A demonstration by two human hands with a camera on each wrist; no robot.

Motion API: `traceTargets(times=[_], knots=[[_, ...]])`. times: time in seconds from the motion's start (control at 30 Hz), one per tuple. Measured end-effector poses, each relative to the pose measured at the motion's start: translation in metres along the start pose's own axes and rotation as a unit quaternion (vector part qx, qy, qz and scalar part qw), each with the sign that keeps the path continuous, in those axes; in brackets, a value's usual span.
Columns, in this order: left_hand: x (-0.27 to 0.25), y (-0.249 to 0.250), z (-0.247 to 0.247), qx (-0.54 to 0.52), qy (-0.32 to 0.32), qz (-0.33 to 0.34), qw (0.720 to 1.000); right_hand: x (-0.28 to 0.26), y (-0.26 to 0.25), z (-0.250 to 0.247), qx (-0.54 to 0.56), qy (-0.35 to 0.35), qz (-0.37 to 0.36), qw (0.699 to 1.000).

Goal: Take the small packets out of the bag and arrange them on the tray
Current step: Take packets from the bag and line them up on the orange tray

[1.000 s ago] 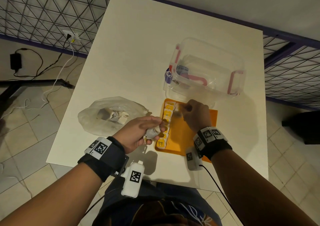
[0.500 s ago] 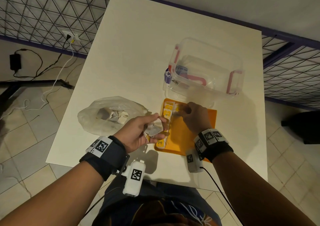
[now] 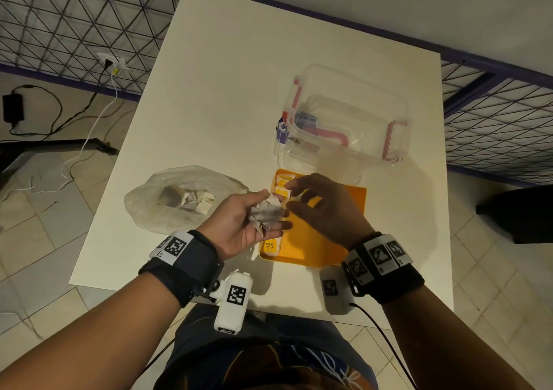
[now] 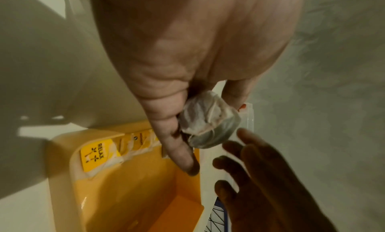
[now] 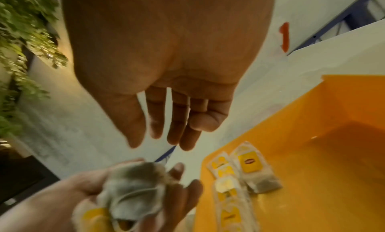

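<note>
My left hand (image 3: 248, 219) lies palm up over the left edge of the orange tray (image 3: 317, 240) and cradles a crumpled bunch of tea packets (image 3: 267, 213) in curled fingers; the packets (image 4: 208, 120) show between thumb and fingers in the left wrist view. My right hand (image 3: 317, 204) hovers over the tray beside the bunch with fingers spread and holds nothing; its fingers (image 5: 175, 120) hang straight. A row of yellow-tagged packets (image 5: 231, 186) lies along the tray's left side. The clear plastic bag (image 3: 182, 198) with more packets sits on the table to the left.
A clear plastic box (image 3: 347, 117) with pink latches stands on the white table (image 3: 224, 75) just behind the tray. The table's front edge runs close under both wrists. A metal grid fence (image 3: 74, 15) and cables on the floor lie at the left.
My right hand has lifted off the tray's far left corner and opened, moving toward the left hand. The left hand has turned palm up, showing the bunch of packets.
</note>
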State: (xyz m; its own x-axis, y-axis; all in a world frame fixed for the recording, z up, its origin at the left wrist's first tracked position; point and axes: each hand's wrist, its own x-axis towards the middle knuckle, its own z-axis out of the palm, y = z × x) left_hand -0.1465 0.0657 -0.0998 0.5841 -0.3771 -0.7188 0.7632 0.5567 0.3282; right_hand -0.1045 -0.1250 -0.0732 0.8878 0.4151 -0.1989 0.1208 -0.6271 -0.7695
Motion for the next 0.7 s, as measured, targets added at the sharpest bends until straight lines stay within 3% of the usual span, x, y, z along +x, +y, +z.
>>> traceTargets(times=[0.1, 0.17, 0.37, 0.57, 0.7], knots=[[0.002, -0.001, 0.004, 0.000, -0.007, 0.023, 1.000, -0.004, -0.008, 0.007, -0.021, -0.062, -0.060, 0.996], [0.002, -0.002, 0.007, 0.007, -0.015, 0.039, 0.999, -0.002, -0.009, 0.014, -0.055, -0.049, -0.063, 0.995], [0.000, -0.003, 0.006, 0.005, -0.007, 0.013, 1.000, 0.002, -0.009, 0.015, -0.011, -0.036, -0.029, 0.999], [-0.002, -0.002, 0.003, 0.016, -0.005, 0.002, 1.000, 0.009, -0.010, 0.005, 0.120, -0.033, 0.068, 0.990], [-0.004, -0.002, 0.002, 0.000, -0.023, 0.009, 1.000, 0.010, -0.007, 0.005, 0.057, -0.088, 0.058, 0.993]])
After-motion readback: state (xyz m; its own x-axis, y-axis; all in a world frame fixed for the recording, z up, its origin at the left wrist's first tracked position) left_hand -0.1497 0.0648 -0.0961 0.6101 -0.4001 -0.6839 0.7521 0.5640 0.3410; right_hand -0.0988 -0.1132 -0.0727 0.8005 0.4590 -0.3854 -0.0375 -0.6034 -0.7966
